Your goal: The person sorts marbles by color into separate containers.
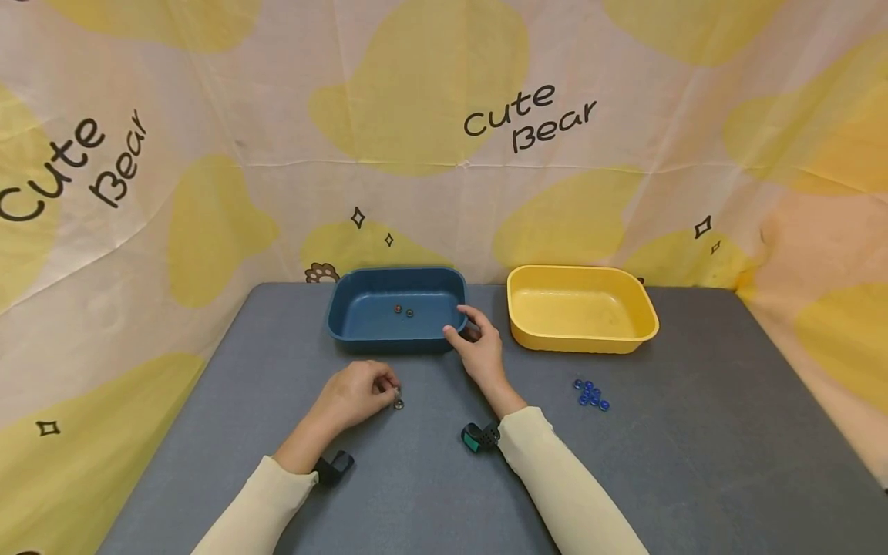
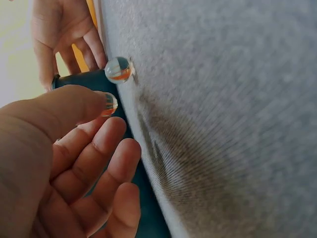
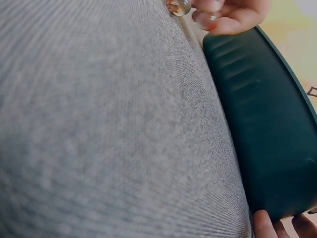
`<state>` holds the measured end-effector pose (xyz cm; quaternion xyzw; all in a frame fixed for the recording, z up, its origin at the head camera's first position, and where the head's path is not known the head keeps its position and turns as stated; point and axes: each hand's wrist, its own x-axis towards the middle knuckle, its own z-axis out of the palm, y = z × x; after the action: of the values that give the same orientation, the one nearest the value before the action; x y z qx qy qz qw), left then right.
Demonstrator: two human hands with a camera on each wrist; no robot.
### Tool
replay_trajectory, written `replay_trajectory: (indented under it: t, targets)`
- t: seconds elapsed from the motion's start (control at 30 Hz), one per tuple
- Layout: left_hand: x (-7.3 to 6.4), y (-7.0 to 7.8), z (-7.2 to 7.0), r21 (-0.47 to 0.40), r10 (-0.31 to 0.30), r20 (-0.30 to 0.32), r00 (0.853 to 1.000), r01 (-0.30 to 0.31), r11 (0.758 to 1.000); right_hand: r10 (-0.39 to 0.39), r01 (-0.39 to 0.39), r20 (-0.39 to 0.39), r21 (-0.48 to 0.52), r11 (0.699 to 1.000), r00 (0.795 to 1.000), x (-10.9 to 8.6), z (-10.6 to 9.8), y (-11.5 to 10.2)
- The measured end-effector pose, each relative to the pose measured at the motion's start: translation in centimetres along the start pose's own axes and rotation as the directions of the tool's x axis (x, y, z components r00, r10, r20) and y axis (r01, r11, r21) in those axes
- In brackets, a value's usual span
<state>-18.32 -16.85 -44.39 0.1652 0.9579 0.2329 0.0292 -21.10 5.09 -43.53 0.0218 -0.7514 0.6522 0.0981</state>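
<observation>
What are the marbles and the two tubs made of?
The marbles look like glass, smooth and shiny: the ones at the left hand are see-through with orange inside. Clear plastic could look alike, though. The blue tub and yellow tub seem to be plastic with a soft gloss: one even colour each, rounded corners.

You appear to be in a staged recording corner: a cloth (image 1: 444, 200) lettered "Cute Bear" hangs behind your grey bench (image 1: 416, 486) at 12 o'clock and wraps round to 10 and 2, and a small black camera (image 1: 335, 468) sits at each wrist. Home or lab, you cannot tell.
</observation>
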Motion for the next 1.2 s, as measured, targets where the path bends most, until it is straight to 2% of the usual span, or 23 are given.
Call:
replay_trajectory:
  t: [0.23,0.7,1.0,1.2]
  targets:
    - [0.3,0.2,-0.9,-0.018,0.004,-0.043,0.999,-0.005,1.000,0.000,0.000,-0.001,-0.011,1.000,1.000,0.0,0.0,-0.2]
    - [1.5,0.5,-2.9,0.008,0.042,-0.136,0.990,-0.041,0.999,0.026,-0.026,0.002,-0.012,1.000,1.000,0.0,0.0,-0.1]
    - [2.5,1.2,-4.3,0.001,0.043,-0.158,0.987,-0.043,0.999,0.067,-0.067,-0.008,-0.021,0.998,0.998,0.2,0.1,0.1]
    - [3.7,1.2,-5.2,0.019,0.041,-0.166,0.985,-0.039,0.999,0.056,-0.056,-0.007,-0.009,0.998,0.998,0.2,0.1,0.1]
